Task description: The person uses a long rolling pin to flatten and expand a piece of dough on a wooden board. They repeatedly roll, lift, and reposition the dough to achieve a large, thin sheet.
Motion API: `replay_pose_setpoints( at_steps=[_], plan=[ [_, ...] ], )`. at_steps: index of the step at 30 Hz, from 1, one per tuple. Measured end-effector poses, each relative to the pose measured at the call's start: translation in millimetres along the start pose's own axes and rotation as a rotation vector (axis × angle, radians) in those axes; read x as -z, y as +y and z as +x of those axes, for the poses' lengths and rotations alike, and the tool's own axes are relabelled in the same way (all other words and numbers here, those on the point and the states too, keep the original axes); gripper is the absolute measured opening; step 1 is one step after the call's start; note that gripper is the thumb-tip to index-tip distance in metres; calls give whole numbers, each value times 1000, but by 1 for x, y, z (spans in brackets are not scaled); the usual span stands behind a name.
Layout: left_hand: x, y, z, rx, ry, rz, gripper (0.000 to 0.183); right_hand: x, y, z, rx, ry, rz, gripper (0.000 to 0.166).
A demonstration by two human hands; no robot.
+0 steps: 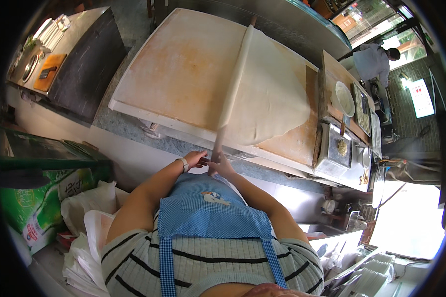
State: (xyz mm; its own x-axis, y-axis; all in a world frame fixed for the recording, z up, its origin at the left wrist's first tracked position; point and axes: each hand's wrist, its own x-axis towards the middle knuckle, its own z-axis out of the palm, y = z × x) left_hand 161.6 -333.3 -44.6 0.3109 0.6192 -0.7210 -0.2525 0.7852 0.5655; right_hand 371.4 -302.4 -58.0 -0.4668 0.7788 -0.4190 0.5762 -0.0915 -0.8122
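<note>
A long wooden rolling pin (219, 140) lies across the floured wooden board (178, 74), its near end reaching past the board's front edge towards my apron. Part of a thin dough sheet (271, 92) is wound around the pin's middle, and the rest spreads flat to the right with a few shallow wrinkles. My right hand (223, 166) grips the pin's near end. Just left of that end is my left hand (196, 160), its fingers apart and nothing seen in it. A band circles my left wrist.
Right of the board stand a white bowl (343, 99), a metal tray (361, 107) and a white scale-like box (334, 148). A person (373, 63) stands beyond. At the far left, a cleaver (47, 72) rests on a cutting board (51, 82). Bags (89, 200) sit beside me on the left.
</note>
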Motion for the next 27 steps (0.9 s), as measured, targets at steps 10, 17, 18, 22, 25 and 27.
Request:
replay_pose_setpoints(
  at_steps=[10, 17, 18, 22, 25, 27],
  plan=[
    [116, -6, -12, -313, 229, -70, 23, -4, -75, -10, -140, -477, 314, 53],
    [215, 27, -66, -360, 459, 166, 28, 42, 114, -32, 142, -239, -524, 36],
    [233, 25, -77, -336, 534, 212, 30, 44, 115, -36, 239, -259, -666, 36],
    [294, 14, -108, -394, 894, 412, 41, 32, 73, -34, -322, -178, -437, 35],
    [299, 27, -110, -421, 1126, 643, 39, 29, 46, -34, -354, -179, -502, 35],
    [291, 41, -106, -391, 1076, 807, 38, 24, 41, -22, -112, -157, -648, 35]
  ],
)
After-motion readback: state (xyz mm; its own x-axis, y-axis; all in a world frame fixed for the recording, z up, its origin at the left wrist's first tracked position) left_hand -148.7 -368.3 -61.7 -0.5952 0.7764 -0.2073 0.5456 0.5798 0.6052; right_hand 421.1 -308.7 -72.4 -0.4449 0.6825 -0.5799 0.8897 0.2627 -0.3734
